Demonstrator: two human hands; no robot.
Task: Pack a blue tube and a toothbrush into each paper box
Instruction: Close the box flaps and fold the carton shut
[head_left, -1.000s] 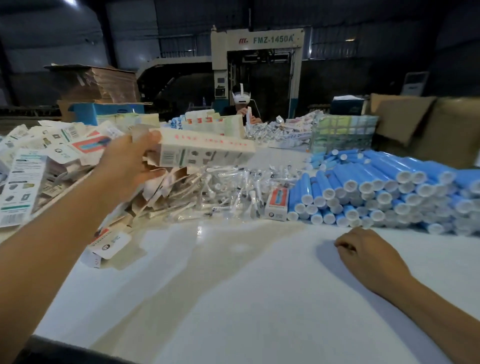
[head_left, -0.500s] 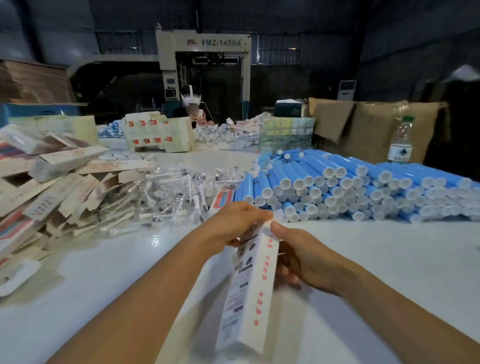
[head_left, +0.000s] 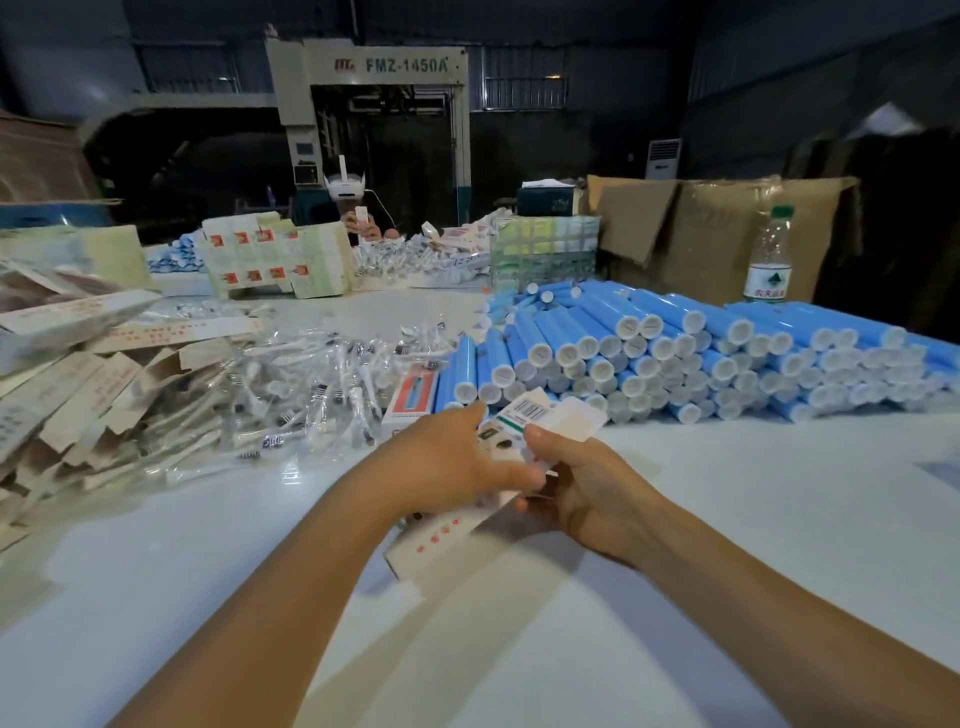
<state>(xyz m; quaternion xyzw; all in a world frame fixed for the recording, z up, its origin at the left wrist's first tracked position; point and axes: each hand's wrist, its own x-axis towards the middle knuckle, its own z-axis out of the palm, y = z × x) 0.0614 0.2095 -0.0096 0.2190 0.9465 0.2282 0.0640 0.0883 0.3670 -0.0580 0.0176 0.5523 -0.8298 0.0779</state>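
Note:
Both hands hold one white paper box (head_left: 441, 540) with red print over the table's middle. My left hand (head_left: 457, 462) grips its upper part from the left. My right hand (head_left: 576, 483) pinches the open end flap (head_left: 566, 415) near the barcode. A large stack of blue tubes (head_left: 675, 358) with white caps lies just beyond on the right. Wrapped toothbrushes (head_left: 311, 395) are heaped at centre left. Flat unfolded boxes (head_left: 78, 384) pile up at far left.
One red-and-white closed box (head_left: 410, 397) lies between the toothbrushes and the tubes. A water bottle (head_left: 769, 260) and brown cartons (head_left: 701, 228) stand at the back right. Another person (head_left: 358, 208) works across the white table (head_left: 779, 519) behind more packed boxes (head_left: 275, 265).
My left hand brought a box from the left pile to the middle. My right hand left the table and joined it. The box now lies flatter and its end flap is lifted.

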